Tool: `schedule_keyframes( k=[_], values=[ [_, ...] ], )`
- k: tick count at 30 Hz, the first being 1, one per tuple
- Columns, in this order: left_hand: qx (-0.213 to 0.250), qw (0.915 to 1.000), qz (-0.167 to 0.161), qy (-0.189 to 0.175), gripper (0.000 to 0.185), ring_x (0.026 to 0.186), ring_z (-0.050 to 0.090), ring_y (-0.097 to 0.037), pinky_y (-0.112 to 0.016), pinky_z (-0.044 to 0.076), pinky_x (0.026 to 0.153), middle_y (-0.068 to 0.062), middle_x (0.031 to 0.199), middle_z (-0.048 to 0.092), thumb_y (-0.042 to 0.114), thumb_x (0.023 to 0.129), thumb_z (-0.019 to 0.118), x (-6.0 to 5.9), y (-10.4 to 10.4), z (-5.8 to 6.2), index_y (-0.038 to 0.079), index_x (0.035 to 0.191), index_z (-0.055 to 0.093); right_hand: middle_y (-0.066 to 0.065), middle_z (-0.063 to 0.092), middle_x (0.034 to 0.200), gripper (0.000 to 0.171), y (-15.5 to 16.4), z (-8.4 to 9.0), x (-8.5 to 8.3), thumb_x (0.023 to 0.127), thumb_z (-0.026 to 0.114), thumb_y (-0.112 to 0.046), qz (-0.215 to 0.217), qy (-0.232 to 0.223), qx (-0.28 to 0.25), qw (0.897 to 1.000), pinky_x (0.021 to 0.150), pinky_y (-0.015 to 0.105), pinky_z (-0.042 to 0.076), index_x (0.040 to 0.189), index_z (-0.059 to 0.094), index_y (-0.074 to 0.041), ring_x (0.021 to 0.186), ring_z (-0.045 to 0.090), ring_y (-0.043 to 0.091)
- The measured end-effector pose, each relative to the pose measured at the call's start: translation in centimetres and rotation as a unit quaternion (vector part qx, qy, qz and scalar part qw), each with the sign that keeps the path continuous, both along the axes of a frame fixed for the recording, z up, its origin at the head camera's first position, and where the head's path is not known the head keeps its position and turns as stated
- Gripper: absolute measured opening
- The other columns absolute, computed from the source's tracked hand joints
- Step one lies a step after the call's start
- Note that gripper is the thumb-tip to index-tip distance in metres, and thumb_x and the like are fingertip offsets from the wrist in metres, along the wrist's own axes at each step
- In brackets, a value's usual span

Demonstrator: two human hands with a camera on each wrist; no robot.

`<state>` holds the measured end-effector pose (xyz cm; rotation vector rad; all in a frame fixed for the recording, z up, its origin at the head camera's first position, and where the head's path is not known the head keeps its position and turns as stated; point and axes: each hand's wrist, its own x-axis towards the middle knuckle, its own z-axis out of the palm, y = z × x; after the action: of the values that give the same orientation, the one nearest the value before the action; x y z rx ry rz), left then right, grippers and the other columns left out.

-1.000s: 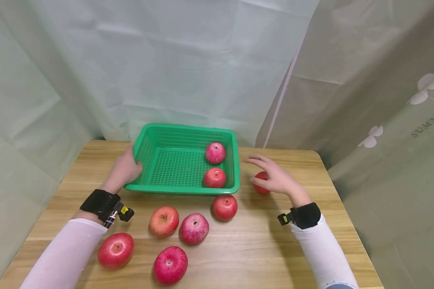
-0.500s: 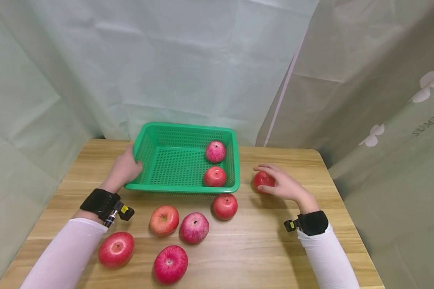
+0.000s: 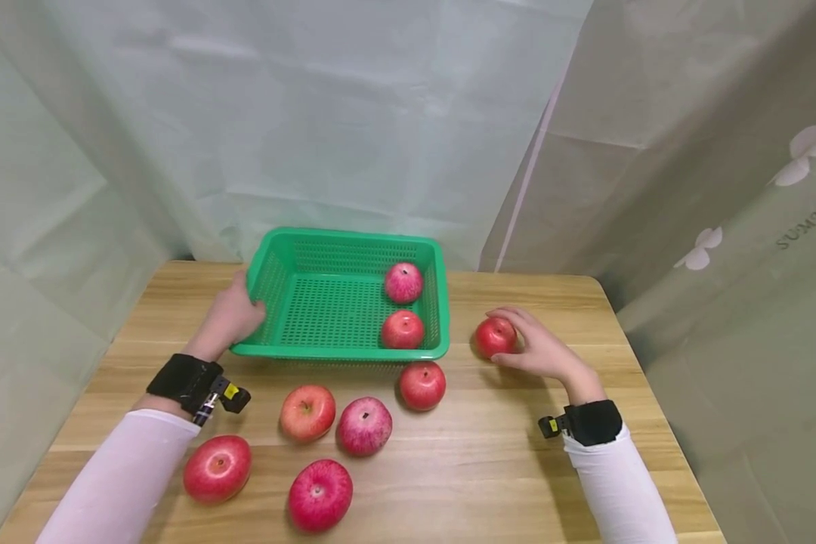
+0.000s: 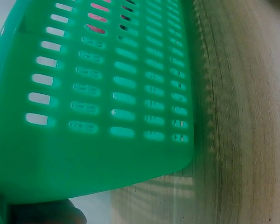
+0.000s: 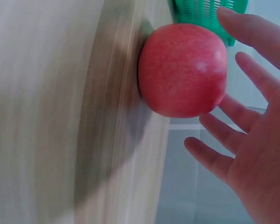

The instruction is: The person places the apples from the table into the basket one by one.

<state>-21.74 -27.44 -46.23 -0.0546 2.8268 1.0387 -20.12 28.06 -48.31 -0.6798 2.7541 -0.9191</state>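
Resting against the left wall of the green basket [image 3: 343, 302], the left hand [image 3: 230, 319] has its fingers curled on the rim, while two apples lie inside by the basket's right wall. Cupping a red apple [image 3: 495, 336] on the tabletop [image 3: 489, 453] just right of the basket, the right hand [image 3: 540, 349] shows fingers spread and loosely bent beside the fruit, not clamped on it. Five more apples [image 3: 363, 425] sit on the tabletop in front of the basket.
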Motion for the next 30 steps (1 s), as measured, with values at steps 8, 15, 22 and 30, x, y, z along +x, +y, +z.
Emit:
schedule_keyframes(
  k=[8, 15, 22, 30],
  values=[
    [-0.004, 1.0000, 0.003, -0.006, 0.074, 0.082, 0.065, -0.039, -0.039, 0.054, 0.059, -0.045, 0.123, 0.054, 0.011, 0.105, 0.045, -0.1, -0.2, -0.2, -0.015, 0.163, 0.006, 0.014, 0.043, 0.160, 0.094, 0.4, -0.6, -0.1, 0.082, 0.094, -0.018, 0.000, 0.000, -0.020, 1.000, 0.114, 0.068, 0.039, 0.161, 0.044, -0.018, 0.147, 0.041, 0.039],
    [0.001, 1.0000, -0.001, -0.003, 0.074, 0.079, 0.066, -0.037, -0.040, 0.054, 0.058, -0.045, 0.123, 0.055, 0.009, 0.105, 0.046, 0.0, 0.0, 0.0, -0.015, 0.163, 0.007, 0.017, 0.037, 0.165, 0.102, 0.8, -1.0, 0.1, 0.080, 0.094, -0.015, -0.006, -0.020, -0.026, 0.999, 0.115, 0.070, 0.035, 0.165, 0.036, -0.015, 0.151, 0.035, 0.042],
    [-0.002, 1.0000, 0.001, 0.000, 0.072, 0.079, 0.065, -0.037, -0.039, 0.053, 0.057, -0.044, 0.121, 0.056, 0.010, 0.105, 0.046, 0.0, 0.1, 0.0, -0.015, 0.162, 0.009, 0.022, 0.027, 0.168, 0.120, 0.8, -1.1, 0.0, 0.078, 0.097, -0.018, -0.010, -0.041, -0.016, 0.999, 0.112, 0.072, 0.038, 0.172, 0.022, -0.020, 0.150, 0.036, 0.048],
    [-0.006, 1.0000, 0.003, 0.004, 0.073, 0.079, 0.065, -0.038, -0.039, 0.052, 0.056, -0.046, 0.122, 0.055, 0.009, 0.104, 0.046, 0.2, 0.1, 0.1, -0.017, 0.161, 0.009, 0.021, 0.030, 0.166, 0.115, 0.5, -1.1, -0.2, 0.079, 0.096, -0.017, -0.015, -0.048, -0.004, 0.999, 0.110, 0.070, 0.043, 0.170, 0.026, -0.024, 0.146, 0.041, 0.047]
  ],
)
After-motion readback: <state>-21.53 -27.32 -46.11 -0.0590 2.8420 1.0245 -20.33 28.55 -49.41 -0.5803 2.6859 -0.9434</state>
